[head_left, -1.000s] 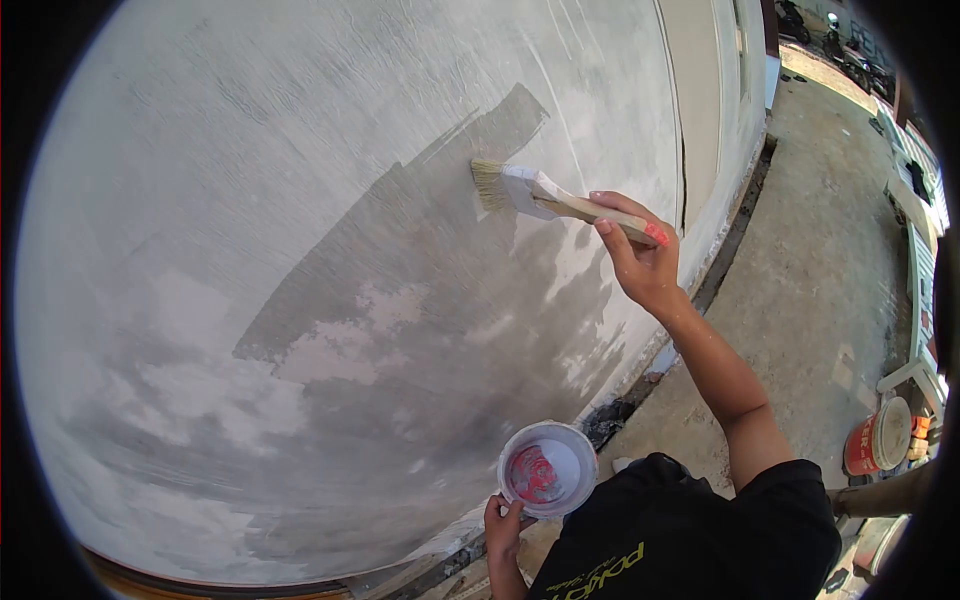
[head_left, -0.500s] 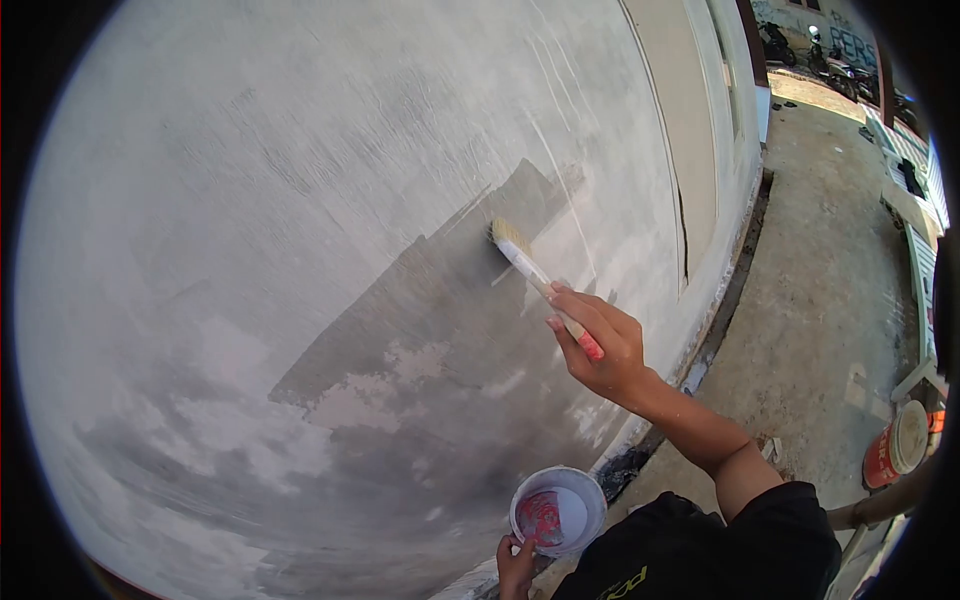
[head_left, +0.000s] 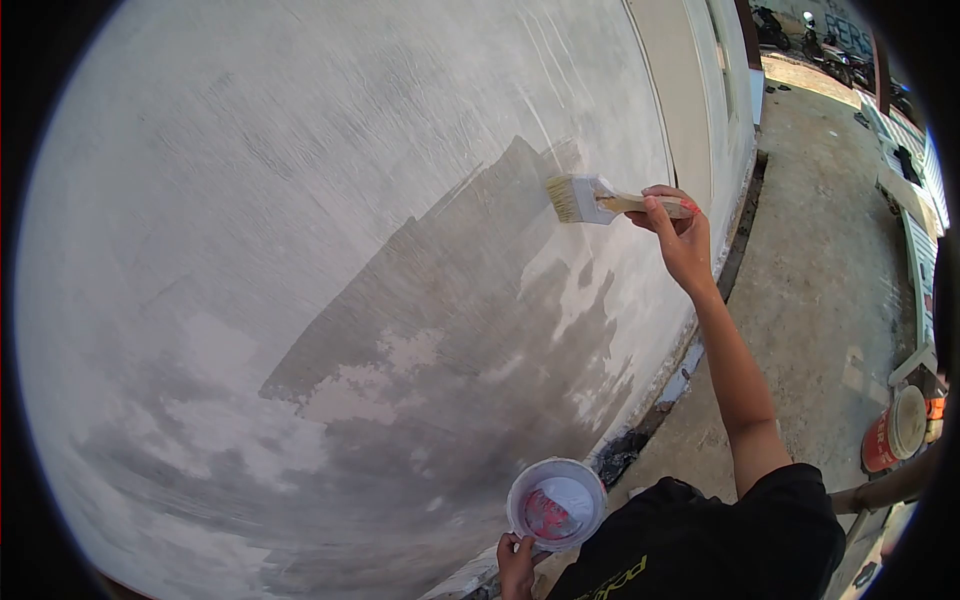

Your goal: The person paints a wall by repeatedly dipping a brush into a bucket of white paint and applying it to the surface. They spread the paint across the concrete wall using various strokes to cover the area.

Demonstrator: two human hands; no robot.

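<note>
My right hand (head_left: 682, 238) is closed around the wooden handle of the brush (head_left: 600, 200), fingers wrapped near its red-tipped end, arm stretched up and out so the bristles reach the upper edge of the wet patch (head_left: 470, 300) on the wall (head_left: 300, 150). I judge the grip sits far back on the handle to gain reach and keep my knuckles off the damp surface. The brush lies roughly level: its long axis runs left to right, bristles pointing left toward the wall, handle end pointing right toward my palm. The bristle tips are at or just beside the wall, right where dark wet grey meets the pale dry area; I can't tell for sure that they press on it.

My left hand (head_left: 516, 565) is low, near my chest, fingers closed on the rim of the cup (head_left: 556, 503), which it holds mouth up and about level, so the liquid stays in and the brush can dip easily. Inside, I see white walls and a red mark at the bottom.

Further out, a concrete floor (head_left: 820, 300) runs along the foot of the wall, with an orange bucket (head_left: 893, 432) standing well apart to the right. My black shirt (head_left: 700, 545) fills the lower edge.
</note>
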